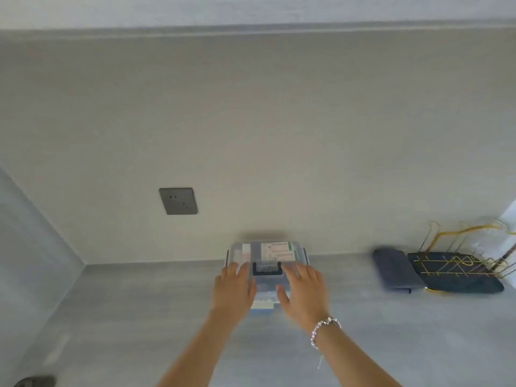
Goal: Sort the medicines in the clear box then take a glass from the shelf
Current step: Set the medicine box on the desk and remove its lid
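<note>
Grey, wood-grained surface runs under both forearms and out to the pale wall beyond the fingertips, where a dark socket plate sits up and to the left of the left hand. Well off to the right of the right hand, a gold wire rack stands on a dark blue mat, with a folded blue cloth just beside it; any glasses on it are too blurred to tell.

Between and under the two hands lies the clear box, pushed up against the wall, its lid apparently on and a dark handle in the gap between the hands. Printed medicine packets show through the lid just past the fingertips.

Left hand rests flat on the near left part of the lid, fingers straight and together. Right hand, with a beaded bracelet at the wrist, lies on the near right part, fingers spread and straight, thumb out toward the left hand. Neither hand is curled round anything.

My judgement is that the step is taking hold of the box to draw it forward and open it. To do that well, slide each hand outward to the side latches, grip evenly on both sides, and pull the box level toward the body so the packets do not shift.
</note>
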The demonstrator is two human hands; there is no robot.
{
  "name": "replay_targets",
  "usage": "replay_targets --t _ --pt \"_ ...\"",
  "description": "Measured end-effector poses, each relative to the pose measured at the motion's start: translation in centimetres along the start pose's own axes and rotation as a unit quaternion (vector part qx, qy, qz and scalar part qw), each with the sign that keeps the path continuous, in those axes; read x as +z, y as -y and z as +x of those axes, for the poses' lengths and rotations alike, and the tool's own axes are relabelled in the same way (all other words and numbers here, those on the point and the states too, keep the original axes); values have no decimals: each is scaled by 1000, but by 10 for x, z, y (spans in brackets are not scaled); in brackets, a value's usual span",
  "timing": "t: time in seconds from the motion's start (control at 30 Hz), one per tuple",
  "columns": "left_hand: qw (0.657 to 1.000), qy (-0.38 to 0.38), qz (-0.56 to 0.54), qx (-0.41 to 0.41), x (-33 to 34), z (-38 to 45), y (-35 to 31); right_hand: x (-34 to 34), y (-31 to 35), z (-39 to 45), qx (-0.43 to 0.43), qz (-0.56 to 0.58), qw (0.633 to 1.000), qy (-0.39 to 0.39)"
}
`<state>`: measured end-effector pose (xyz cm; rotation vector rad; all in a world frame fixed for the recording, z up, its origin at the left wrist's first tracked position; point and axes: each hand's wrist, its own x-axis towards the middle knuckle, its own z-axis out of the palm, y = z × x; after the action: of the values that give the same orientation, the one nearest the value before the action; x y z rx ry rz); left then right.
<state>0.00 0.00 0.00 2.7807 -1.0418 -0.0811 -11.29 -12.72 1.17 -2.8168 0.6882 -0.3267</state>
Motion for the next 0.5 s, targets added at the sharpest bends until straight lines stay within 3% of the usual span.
replay_targets --t 0.17,0.3,0.5 --pt "992 25 -89 -80 19 19 -1 22 -26 22 65 6 996 54" --pt "990 41 -93 -100 31 32 -1 34 -44 36 124 16 987 102" --pt "967 57 -176 -174 41 41 6 44 -52 45 155 186 959 147"
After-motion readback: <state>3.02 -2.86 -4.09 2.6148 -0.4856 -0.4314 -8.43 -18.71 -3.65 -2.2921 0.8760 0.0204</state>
